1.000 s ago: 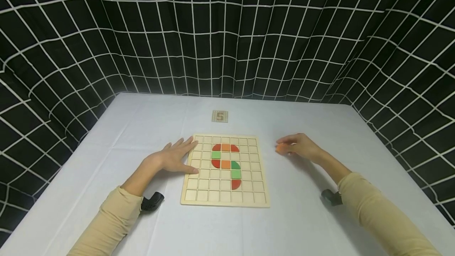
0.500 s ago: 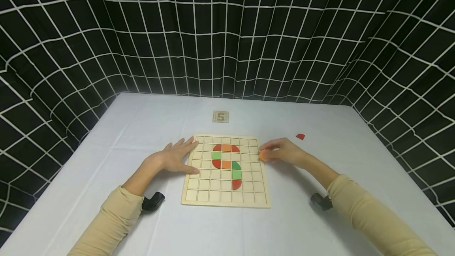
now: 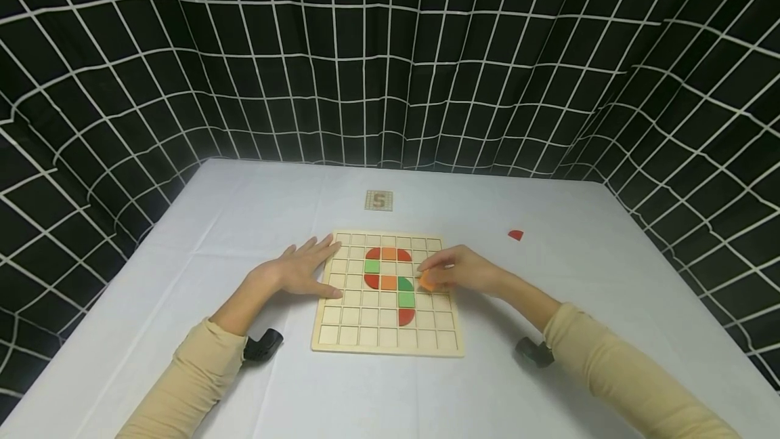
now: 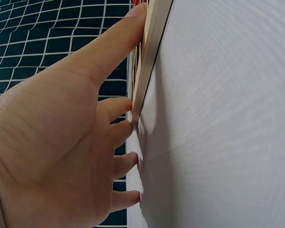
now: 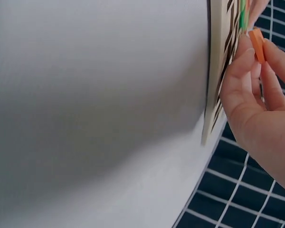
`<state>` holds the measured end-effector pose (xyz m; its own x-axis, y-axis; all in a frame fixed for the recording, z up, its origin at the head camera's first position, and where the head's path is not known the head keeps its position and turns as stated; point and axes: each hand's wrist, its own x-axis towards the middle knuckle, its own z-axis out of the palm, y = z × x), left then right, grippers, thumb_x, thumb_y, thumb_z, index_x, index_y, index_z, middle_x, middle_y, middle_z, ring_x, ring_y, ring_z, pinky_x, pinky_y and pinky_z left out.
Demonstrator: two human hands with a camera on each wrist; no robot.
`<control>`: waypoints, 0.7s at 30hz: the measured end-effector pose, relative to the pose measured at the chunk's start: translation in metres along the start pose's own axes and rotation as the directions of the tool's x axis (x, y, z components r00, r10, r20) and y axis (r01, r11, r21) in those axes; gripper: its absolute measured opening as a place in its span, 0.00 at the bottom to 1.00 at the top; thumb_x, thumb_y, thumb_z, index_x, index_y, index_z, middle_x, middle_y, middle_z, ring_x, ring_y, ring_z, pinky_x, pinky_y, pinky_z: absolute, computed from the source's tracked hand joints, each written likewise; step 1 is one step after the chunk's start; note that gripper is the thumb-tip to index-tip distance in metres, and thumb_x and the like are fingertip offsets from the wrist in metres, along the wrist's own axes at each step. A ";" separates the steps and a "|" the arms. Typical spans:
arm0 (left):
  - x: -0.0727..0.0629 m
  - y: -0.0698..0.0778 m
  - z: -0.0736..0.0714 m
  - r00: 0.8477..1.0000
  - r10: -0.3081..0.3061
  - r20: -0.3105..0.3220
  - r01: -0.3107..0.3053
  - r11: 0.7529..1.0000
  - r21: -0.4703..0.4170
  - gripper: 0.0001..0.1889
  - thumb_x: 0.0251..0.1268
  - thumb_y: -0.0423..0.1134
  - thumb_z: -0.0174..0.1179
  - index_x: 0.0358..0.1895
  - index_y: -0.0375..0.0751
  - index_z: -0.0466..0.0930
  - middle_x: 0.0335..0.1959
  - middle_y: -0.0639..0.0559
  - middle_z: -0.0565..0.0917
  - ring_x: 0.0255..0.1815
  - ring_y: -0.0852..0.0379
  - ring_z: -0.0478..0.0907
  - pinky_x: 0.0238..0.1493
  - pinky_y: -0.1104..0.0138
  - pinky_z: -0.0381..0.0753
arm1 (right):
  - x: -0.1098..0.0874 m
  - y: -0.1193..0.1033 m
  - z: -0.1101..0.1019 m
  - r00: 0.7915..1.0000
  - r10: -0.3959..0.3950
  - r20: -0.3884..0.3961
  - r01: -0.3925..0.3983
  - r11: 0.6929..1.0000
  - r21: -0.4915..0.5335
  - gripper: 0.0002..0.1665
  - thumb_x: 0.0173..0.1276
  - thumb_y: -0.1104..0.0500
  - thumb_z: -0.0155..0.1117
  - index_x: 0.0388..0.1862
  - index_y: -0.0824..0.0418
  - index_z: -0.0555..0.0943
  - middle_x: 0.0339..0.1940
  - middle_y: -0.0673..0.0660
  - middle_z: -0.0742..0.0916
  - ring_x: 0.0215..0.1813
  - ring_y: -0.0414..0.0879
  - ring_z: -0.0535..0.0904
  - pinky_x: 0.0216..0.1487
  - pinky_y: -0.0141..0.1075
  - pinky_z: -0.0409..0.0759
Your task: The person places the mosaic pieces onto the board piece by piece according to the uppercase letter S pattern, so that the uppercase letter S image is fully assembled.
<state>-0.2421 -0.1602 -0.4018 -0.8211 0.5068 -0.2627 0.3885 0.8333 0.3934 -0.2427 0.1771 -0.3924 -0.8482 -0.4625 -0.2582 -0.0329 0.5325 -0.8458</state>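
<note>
A square wooden grid board [image 3: 359, 337] lies on the white table, with red, orange and green pieces set in its cells in a curving S-like line. My left hand [image 3: 298, 271] rests with spread fingers on the board's left edge; in the left wrist view the thumb [image 4: 118, 38] lies over the rim. Above the right half of the board, my right hand [image 3: 466, 272] pinches an orange tile [image 3: 428, 281] between thumb and fingertips. The right wrist view shows that tile [image 5: 258, 45] edge-on, close over the board.
A loose red quarter-round piece [image 3: 515, 235] lies on the table to the right of the board. Behind the board is a small card [image 3: 379, 200] marked with a 5- or S-like figure on a grid. Black curtain [image 3: 390, 59] with white lines surrounds the table.
My right hand has carried the orange tile leftward from the table over the board, uncovering the loose red piece. The left hand has stayed in place.
</note>
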 end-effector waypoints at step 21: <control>0.000 -0.001 0.000 1.000 0.004 -0.005 -0.004 1.000 0.010 0.55 0.53 0.68 0.60 0.76 0.41 0.45 0.77 0.42 0.42 0.74 0.37 0.38 0.68 0.39 0.38 | 0.006 -0.030 0.046 0.983 -0.094 0.160 0.108 0.991 -0.085 0.10 0.61 0.61 0.70 0.42 0.58 0.87 0.35 0.49 0.87 0.39 0.44 0.78 0.43 0.35 0.76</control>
<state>-0.2425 -0.1609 -0.4024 -0.8216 0.5090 -0.2567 0.3957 0.8334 0.3859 -0.2223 0.1259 -0.3893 -0.7457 -0.6179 -0.2494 -0.1689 0.5374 -0.8263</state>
